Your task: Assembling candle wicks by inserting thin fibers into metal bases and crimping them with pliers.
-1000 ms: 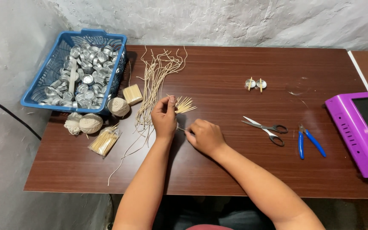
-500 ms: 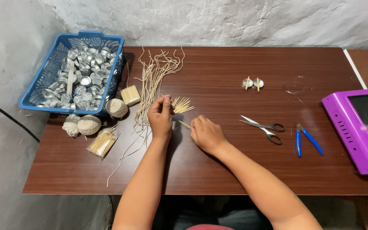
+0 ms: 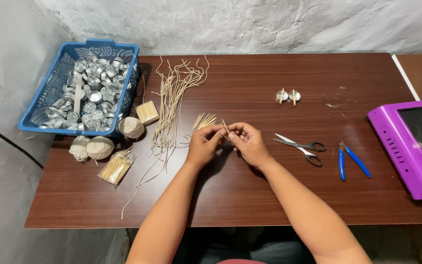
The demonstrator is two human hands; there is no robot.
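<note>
Both hands meet above the desk [image 3: 250,205] near its middle. The left hand [image 3: 202,145] and right hand [image 3: 248,143] each pinch 1 thin stick [image 3: 225,128] between fingertips, grip narrow. The stick looks light, stiff and easily snapped, best held near its middle. A fan of sticks [image 3: 204,121] lies just beside. Compared with 0.5 s ago, the right hand has closed in on the left.
</note>
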